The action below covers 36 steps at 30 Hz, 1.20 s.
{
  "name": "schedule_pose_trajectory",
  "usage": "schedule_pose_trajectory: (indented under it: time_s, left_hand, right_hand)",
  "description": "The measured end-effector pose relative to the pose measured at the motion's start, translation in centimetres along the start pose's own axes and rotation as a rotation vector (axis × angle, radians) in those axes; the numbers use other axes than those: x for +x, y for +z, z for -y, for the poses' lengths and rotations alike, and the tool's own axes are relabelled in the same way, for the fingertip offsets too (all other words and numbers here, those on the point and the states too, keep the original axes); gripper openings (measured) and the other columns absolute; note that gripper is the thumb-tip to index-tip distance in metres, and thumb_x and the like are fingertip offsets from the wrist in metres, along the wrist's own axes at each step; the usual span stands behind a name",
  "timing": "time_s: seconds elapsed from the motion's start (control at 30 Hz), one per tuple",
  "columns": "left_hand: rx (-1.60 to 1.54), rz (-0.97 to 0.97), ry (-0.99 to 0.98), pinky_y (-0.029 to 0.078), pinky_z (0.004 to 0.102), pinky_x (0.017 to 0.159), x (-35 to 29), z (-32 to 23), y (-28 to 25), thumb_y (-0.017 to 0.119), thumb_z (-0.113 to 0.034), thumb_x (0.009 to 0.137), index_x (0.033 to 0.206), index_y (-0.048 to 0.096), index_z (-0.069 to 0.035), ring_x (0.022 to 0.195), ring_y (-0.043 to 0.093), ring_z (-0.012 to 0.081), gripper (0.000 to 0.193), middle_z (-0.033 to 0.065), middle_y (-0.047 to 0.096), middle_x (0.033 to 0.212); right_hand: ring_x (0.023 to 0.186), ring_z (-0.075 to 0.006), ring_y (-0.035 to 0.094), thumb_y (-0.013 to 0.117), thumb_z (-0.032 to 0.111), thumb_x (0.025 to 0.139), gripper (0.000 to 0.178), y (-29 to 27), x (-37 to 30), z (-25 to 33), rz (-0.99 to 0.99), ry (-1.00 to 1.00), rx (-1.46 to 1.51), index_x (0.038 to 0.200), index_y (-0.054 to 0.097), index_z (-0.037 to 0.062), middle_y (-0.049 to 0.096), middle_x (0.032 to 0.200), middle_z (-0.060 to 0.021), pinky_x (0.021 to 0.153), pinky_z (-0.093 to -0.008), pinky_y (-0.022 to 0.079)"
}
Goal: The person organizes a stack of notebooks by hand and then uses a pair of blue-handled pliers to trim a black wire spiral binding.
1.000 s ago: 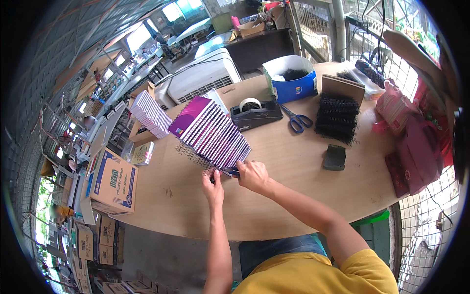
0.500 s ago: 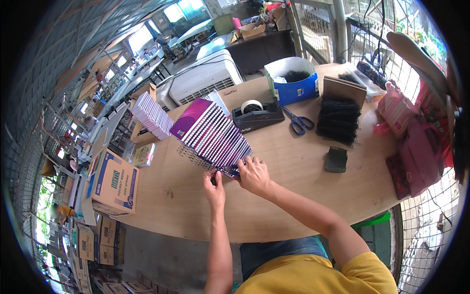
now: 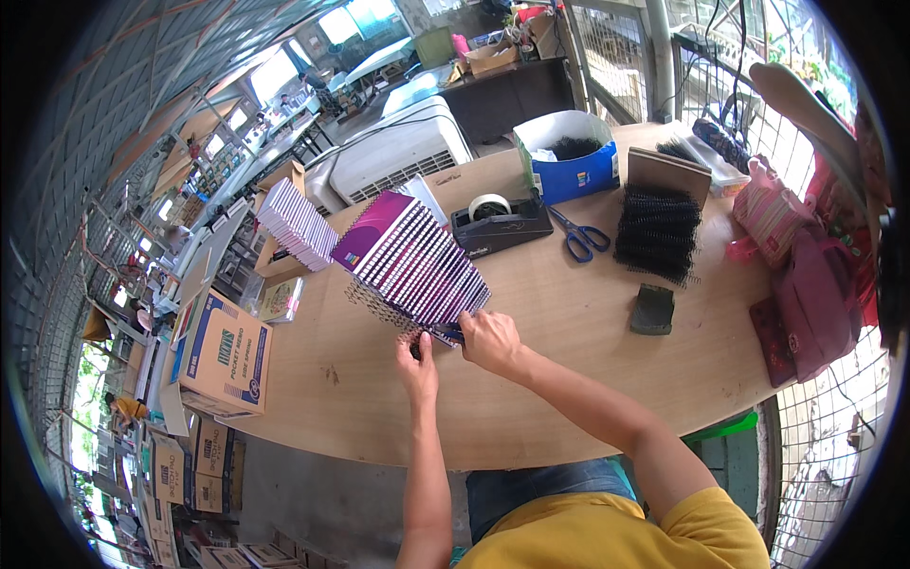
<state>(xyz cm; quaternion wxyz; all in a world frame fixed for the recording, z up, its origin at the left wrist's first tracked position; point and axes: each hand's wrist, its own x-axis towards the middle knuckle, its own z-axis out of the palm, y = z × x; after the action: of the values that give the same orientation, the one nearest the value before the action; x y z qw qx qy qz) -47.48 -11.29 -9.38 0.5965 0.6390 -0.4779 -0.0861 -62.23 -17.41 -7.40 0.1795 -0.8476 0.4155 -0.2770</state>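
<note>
A tall stack of spiral notebooks [image 3: 417, 256] with purple covers lies fanned on the table, their white-and-dark bound edges in rows and coil wire sticking out at the left side. At the stack's near end my right hand [image 3: 490, 341] is closed around blue-handled pliers [image 3: 447, 332], whose tip points left toward my left hand. My left hand [image 3: 416, 365] is closed at the near left corner, thumb and fingers pinching a dark wire coil [image 3: 414, 348]. The notebook edge between the hands is partly hidden by the fingers.
Behind the stack stand a tape dispenser [image 3: 502, 228], blue-handled scissors [image 3: 581, 239] and a blue box [image 3: 573, 171] of black coils. Further right are a pile of black coils [image 3: 656, 235], a dark block [image 3: 652, 310] and bags [image 3: 817, 294]. A carton [image 3: 220, 356] sits left; more notebooks [image 3: 296, 228] stand behind.
My right hand has turned slightly and its fingers have drawn in around the pliers. My left hand stays at the corner of the stack. The view has shifted very slightly.
</note>
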Motion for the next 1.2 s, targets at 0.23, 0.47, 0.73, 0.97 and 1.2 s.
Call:
schedule_pose_trajectory:
  time_s: [0.23, 0.47, 0.73, 0.97, 1.2]
  left_hand:
    - [-0.1, 0.028, -0.034, 0.047, 0.0306, 0.077, -0.2, 0.0, -0.3, 0.055, -0.013, 0.096, 0.104, 0.055, 0.003, 0.084, 0.058, 0.0162, 0.018, 0.009, 0.062, 0.094]
    - [-0.025, 0.01, 0.031, 0.047, 0.0282, 0.076, 0.3, -0.6, -0.5, 0.057, -0.014, 0.095, 0.104, 0.057, 0.003, 0.082, 0.059, 0.0132, 0.02, 0.0068, 0.062, 0.093]
    - [0.016, 0.019, 0.029, 0.048, 0.0276, 0.072, 0.5, -1.4, -0.6, 0.057, -0.014, 0.095, 0.1, 0.057, 0.003, 0.076, 0.058, 0.0127, 0.017, 0.0065, 0.062, 0.087]
    - [0.007, 0.036, 0.019, 0.048, 0.0299, 0.075, 0.3, -0.9, -1.0, 0.057, -0.013, 0.095, 0.102, 0.057, 0.003, 0.081, 0.06, 0.0151, 0.017, 0.0085, 0.063, 0.09]
    - [-0.006, -0.003, 0.077, 0.047, 0.0267, 0.074, 0.6, -1.3, -1.1, 0.056, -0.014, 0.096, 0.104, 0.054, 0.003, 0.079, 0.056, 0.0113, 0.019, 0.0052, 0.059, 0.09]
  right_hand:
    - [0.09, -0.0346, 0.061, 0.07, 0.027, 0.076, 0.035, -1.1, -1.3, 0.1, -0.138, 0.001, -0.071, 0.096, 0.056, 0.003, 0.06, 0.096, -0.0168, 0.071, -0.0496, 0.05]
    - [0.094, -0.0354, 0.059, 0.07, 0.034, 0.077, 0.041, -0.9, -0.6, 0.8, -0.155, -0.038, -0.105, 0.099, 0.057, 0.0021, 0.059, 0.099, -0.0183, 0.07, -0.0507, 0.049]
    - [0.085, -0.0327, 0.062, 0.069, 0.023, 0.073, 0.033, -0.9, 0.3, 0.2, 0.071, 0.032, 0.057, 0.098, 0.058, 0.0038, 0.06, 0.094, -0.0161, 0.068, -0.0479, 0.05]
    - [0.095, -0.0349, 0.058, 0.07, 0.033, 0.078, 0.041, -1.7, -1.1, 0.8, -0.198, -0.045, -0.079, 0.102, 0.057, 0.0028, 0.058, 0.1, -0.0171, 0.073, -0.0528, 0.049]
    - [0.089, -0.0347, 0.061, 0.071, 0.033, 0.077, 0.038, -1.3, -0.3, 1.5, -0.166, -0.057, -0.055, 0.096, 0.058, 0.0024, 0.061, 0.095, -0.0176, 0.068, -0.0499, 0.051]
